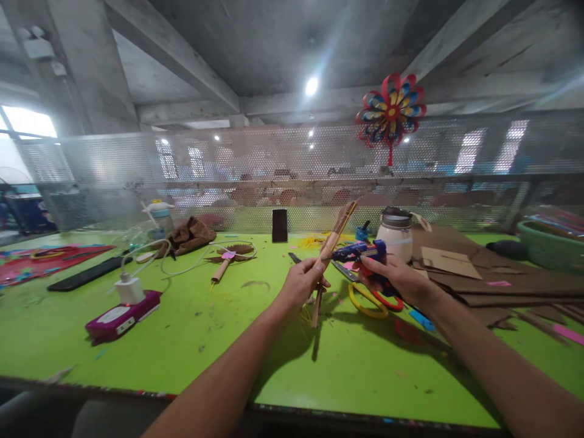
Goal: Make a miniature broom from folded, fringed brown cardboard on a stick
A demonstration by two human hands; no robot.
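Both full on my end, left hand [305,281] pinching brown strips [331,245] beside the glue gun [359,250] my right hand [393,277] grips.

Craft workshop: bare grey concrete ceiling [274,48], perforated grey metal screen [319,155], lime-green worktable [182,347], flat brown paper sheets [524,274], yellow-and-red-handled scissors [375,314].

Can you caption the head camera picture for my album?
Left hand holds brown paper, right hand a blue glue gun, above a green table.
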